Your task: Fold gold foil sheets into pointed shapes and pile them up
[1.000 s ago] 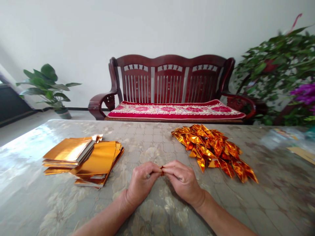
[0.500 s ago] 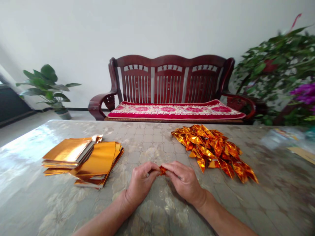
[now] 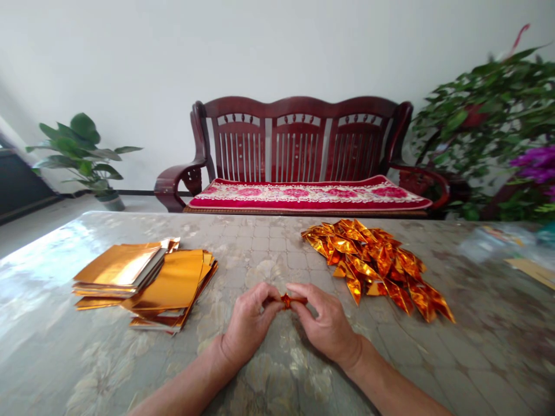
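Note:
Between my two hands, over the near middle of the table, is a small piece of folded orange-gold foil paper (image 3: 286,301). My left hand (image 3: 254,315) pinches its left end, hiding that part. On the other end are the thumb and fingers of my right hand (image 3: 325,320), closed around it with the forefinger slightly raised. To the left lie stacks of flat gold foil sheets (image 3: 169,283). A heap of folded, pointed foil pieces (image 3: 377,260) lies to the right, beyond my right hand.
A patterned grey cover lies on the table (image 3: 255,242). Clear plastic packaging (image 3: 496,242) and a brown card (image 3: 531,271) lie at the right. Behind the table stands a dark wooden bench (image 3: 299,144) with a red cushion, and potted plants (image 3: 87,153) flank it.
My right fingers have loosened and lifted a little, showing more of the folded foil between the hands. My left hand has hardly moved, and the stacks and heap stay put.

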{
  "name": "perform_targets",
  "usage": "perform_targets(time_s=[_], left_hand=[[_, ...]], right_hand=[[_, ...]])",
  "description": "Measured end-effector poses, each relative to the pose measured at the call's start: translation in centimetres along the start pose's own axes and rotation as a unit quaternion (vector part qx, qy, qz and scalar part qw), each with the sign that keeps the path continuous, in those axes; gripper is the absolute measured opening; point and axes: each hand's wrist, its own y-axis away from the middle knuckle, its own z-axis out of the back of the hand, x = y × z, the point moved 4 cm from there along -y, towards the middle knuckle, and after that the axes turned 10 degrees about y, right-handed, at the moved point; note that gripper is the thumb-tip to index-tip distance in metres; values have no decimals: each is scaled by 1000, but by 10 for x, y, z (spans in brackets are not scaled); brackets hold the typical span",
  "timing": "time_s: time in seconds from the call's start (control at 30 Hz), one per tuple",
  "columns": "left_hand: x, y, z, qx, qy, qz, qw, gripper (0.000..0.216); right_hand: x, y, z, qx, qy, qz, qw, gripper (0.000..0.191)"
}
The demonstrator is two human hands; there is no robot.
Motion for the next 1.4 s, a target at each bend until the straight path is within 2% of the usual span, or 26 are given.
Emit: perform_targets(time_s=[0.27, 0.53, 0.87, 0.97, 1.2, 1.4], left_hand=[[-2, -3, 0, -3, 21, 14, 1000, 15], [-1, -4, -1, 43, 22, 14, 999, 13], [-7, -1, 1, 100, 22, -24, 994, 20], [-3, -3, -1, 93, 24, -16, 995, 20], [13, -6, -3, 45, 77, 74, 993, 8], [16, -5, 0, 42, 118, 75, 989, 15]], right_hand=[[-1, 3, -2, -2, 0, -1, 1000, 36], [2, 2, -3, -2, -4, 7, 1000, 31], [5, 2, -5, 49, -59, 8, 997, 32], [3, 2, -8, 48, -70, -11, 996, 34], [-12, 1, -11, 40, -20, -99, 994, 37], [-18, 2, -9, 50, 7, -80, 996, 33]])
